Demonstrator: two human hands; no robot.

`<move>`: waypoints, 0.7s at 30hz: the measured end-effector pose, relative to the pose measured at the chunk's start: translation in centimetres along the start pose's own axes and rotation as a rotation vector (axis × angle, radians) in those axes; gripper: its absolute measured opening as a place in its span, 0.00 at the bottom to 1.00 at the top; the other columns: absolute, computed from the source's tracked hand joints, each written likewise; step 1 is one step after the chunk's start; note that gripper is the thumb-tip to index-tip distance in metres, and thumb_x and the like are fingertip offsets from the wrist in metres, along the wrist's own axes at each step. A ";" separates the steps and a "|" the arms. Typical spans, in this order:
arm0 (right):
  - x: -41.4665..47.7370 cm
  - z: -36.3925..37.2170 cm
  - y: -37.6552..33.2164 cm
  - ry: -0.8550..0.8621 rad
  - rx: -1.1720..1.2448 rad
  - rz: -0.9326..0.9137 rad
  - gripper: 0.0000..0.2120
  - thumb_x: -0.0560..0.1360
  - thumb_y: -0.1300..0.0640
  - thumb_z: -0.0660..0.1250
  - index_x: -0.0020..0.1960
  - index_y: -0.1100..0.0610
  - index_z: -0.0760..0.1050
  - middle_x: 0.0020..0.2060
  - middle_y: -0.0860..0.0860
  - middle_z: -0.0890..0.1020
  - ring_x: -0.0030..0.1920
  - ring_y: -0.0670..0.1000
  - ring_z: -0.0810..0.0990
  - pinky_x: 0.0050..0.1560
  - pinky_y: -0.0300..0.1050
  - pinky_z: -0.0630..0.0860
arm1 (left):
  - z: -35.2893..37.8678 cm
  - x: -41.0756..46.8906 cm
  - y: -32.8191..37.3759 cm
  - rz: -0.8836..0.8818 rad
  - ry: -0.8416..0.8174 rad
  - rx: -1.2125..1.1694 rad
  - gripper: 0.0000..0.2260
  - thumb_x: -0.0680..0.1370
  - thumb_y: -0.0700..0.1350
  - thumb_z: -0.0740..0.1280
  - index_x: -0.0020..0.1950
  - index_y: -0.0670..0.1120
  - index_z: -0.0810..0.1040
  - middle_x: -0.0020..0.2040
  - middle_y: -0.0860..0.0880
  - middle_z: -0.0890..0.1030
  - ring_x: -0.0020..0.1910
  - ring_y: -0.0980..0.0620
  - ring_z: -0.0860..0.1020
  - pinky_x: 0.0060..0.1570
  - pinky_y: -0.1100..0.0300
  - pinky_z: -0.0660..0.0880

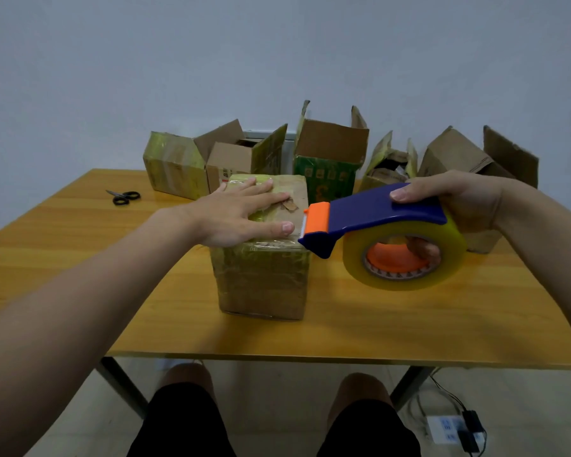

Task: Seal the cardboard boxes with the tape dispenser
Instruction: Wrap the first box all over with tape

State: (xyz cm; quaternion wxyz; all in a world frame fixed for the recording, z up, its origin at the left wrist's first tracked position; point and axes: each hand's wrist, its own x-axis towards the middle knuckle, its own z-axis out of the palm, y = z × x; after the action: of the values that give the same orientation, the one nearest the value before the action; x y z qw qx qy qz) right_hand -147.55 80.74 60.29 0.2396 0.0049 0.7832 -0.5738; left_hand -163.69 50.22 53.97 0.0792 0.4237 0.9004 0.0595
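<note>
A closed cardboard box, wrapped in old yellowish tape, stands in the middle of the wooden table. My left hand lies flat on its top with the fingers straight. My right hand grips a blue and orange tape dispenser that carries a big roll of clear tape. Its thumb sits on the blue cover and its fingers curl through the roll's orange core. The dispenser's orange cutter end touches the box's top right edge, just beside my left thumb.
Several other cardboard boxes stand along the table's far edge: a taped one at the left, then open ones, a green one and two at the right. Black scissors lie at the far left. A power strip lies on the floor.
</note>
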 end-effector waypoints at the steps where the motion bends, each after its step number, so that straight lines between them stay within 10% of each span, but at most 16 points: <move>1: 0.0 0.1 0.1 0.006 0.002 0.001 0.33 0.50 0.36 0.85 0.50 0.52 0.87 0.46 0.57 0.86 0.41 0.55 0.86 0.38 0.46 0.83 | 0.0 0.0 0.0 0.001 -0.001 0.000 0.47 0.65 0.85 0.43 0.82 0.69 0.47 0.85 0.57 0.44 0.84 0.50 0.40 0.78 0.39 0.36; 21: 0.1 0.6 2.4 0.009 0.035 0.019 0.28 0.58 0.36 0.82 0.49 0.53 0.87 0.39 0.57 0.84 0.36 0.54 0.83 0.40 0.46 0.82 | 1.8 0.8 3.2 -0.083 0.094 0.152 0.31 0.84 0.65 0.39 0.85 0.56 0.40 0.85 0.51 0.41 0.84 0.46 0.40 0.81 0.40 0.43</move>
State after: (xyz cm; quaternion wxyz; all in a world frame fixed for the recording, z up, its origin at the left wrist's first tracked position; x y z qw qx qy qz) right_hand -146.72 80.99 57.99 0.2414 0.0192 0.7739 -0.5853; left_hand -161.40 52.97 52.67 0.0068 0.3875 0.9218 0.0074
